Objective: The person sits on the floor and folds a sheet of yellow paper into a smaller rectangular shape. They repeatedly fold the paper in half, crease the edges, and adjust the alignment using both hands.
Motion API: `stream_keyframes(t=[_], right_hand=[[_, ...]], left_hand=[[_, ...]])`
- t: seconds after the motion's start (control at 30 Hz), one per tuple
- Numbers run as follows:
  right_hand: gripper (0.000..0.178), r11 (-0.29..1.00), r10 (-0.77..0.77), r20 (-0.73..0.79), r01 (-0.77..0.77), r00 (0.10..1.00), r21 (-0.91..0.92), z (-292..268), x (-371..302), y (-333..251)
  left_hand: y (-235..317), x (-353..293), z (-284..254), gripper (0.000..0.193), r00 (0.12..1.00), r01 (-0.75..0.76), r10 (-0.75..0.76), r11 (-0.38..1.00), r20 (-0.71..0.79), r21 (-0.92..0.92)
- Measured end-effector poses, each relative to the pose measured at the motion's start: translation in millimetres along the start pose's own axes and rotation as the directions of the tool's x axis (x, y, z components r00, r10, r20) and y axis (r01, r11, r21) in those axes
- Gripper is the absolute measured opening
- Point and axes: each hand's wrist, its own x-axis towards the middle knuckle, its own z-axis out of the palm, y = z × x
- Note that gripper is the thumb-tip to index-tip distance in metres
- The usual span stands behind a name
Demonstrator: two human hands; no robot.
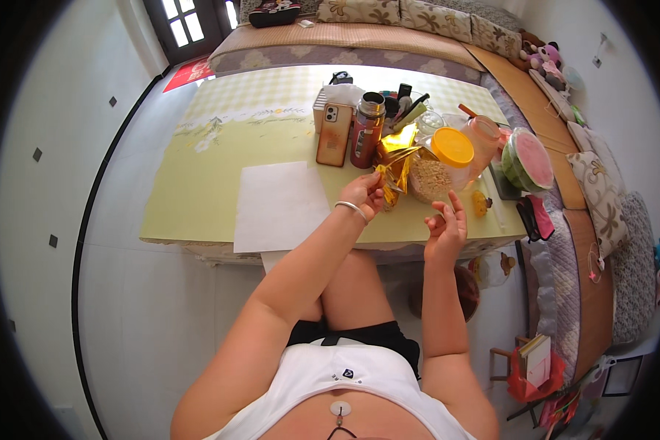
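My left hand [364,194], with a bracelet at the wrist, is closed at the near edge of a shiny gold foil bag [397,163], pinching its corner. My right hand [446,227] is raised at the table's near edge, index finger stretched and the others loosely curled, with nothing visible in it. Just beyond it are pale tan flakes [430,178] in something clear, beside a jar with a yellow lid [452,147]. A small yellow object [481,203] lies to the right of that hand.
On the table [191,198] are a white paper sheet [280,207], an upright phone [334,135], a dark red thermos [367,130], a clear jar [482,143] and a cut watermelon [528,161]. A sofa [345,37] runs behind. A bin [466,293] stands below the near edge.
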Motion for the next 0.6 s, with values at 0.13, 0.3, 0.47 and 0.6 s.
stream_keyframes(t=[0.13,0.3,0.47,0.6], right_hand=[[0.02,0.997,0.035,0.016,-0.033,0.999,-0.069,-31.7,-2.4,-4.1],[0.017,0.992,0.038,-0.048,-0.044,0.998,-0.117,-53.4,-1.2,4.8],[0.017,0.988,0.096,-0.032,-0.099,0.995,-0.117,-50.8,-8.1,27.0],[0.017,0.984,0.104,0.056,-0.095,0.993,-0.151,-33.0,-17.0,37.1]], left_hand=[[-11.2,12.1,-3.9,0.01,0.997,-0.028,0.033,0.996,0.065,-0.088],[-2.8,11.1,-42.7,0.007,0.996,-0.058,0.071,0.979,0.058,-0.197],[-5.8,13.6,-16.1,0.009,0.998,-0.053,0.054,0.998,-0.023,0.033],[-4.1,23.6,20.1,0.01,0.991,-0.092,0.112,0.969,-0.073,0.23]])
